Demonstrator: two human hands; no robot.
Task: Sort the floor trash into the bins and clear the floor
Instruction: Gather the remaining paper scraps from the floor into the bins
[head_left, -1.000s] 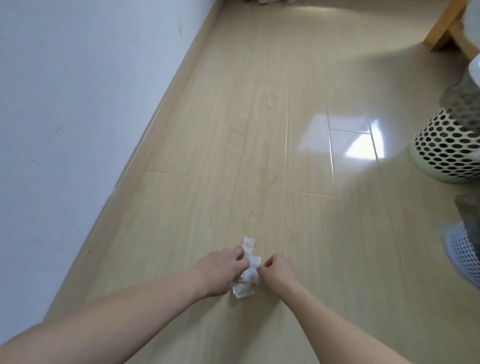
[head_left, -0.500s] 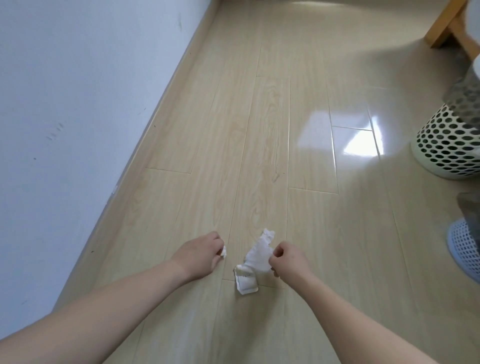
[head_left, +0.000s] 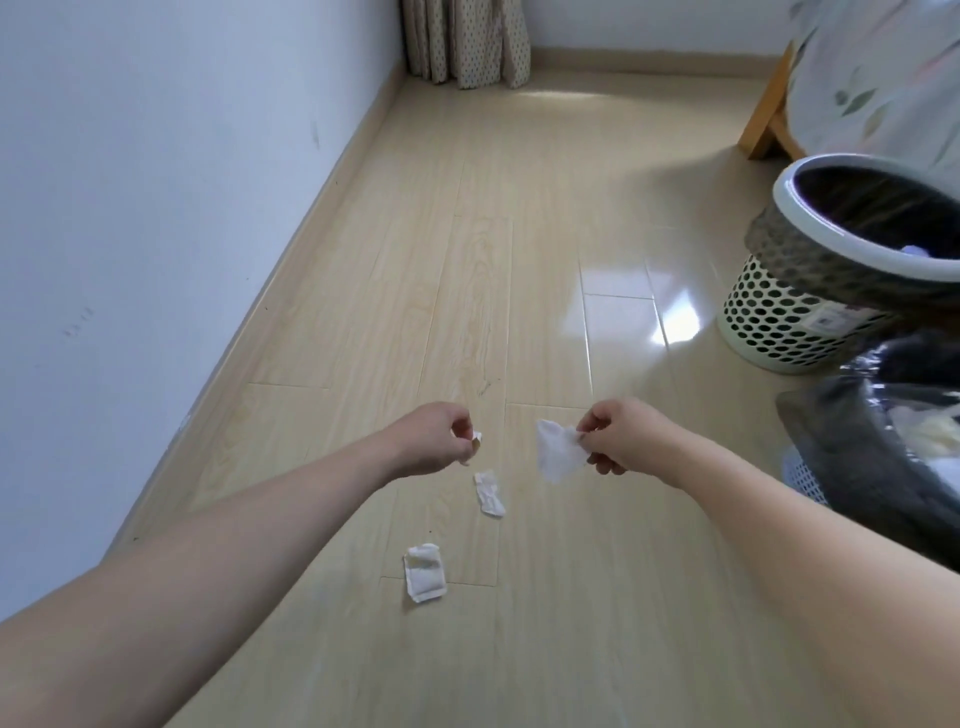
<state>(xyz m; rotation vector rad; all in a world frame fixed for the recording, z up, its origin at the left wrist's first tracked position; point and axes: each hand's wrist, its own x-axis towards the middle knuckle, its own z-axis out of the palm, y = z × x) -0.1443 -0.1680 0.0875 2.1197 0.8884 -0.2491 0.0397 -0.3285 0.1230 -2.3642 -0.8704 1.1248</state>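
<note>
Our right hand (head_left: 618, 434) pinches a white tissue (head_left: 557, 457) between thumb and curled fingers (head_left: 589, 427), and the sheet hangs from them above the floor (head_left: 519, 286). Our left hand (head_left: 431, 439) has its fingers curled round a small white scrap (head_left: 476, 438), of which only a corner shows past the fingertips. Half a second ago the two hands were low and close together over the planks; now they are raised and held well apart. A crumpled strip of paper (head_left: 489, 492) shows between and just below the hands, whether falling or lying on the floor we cannot tell; it was not to be seen apart before. The small square sachet (head_left: 424, 571) lies flat on the floor nearer to us, where earlier it sat right under the tissue. To the right stands a pale perforated bin (head_left: 795, 332) with a dark liner, now seen with its whole rim and a bit of white inside, and nearer to us a blue bin (head_left: 805, 480) with a grey bag (head_left: 852, 457) holding pale rubbish. Farther off we now see a curtain (head_left: 467, 41) at the far wall and a wooden bed leg (head_left: 763, 124)
</note>
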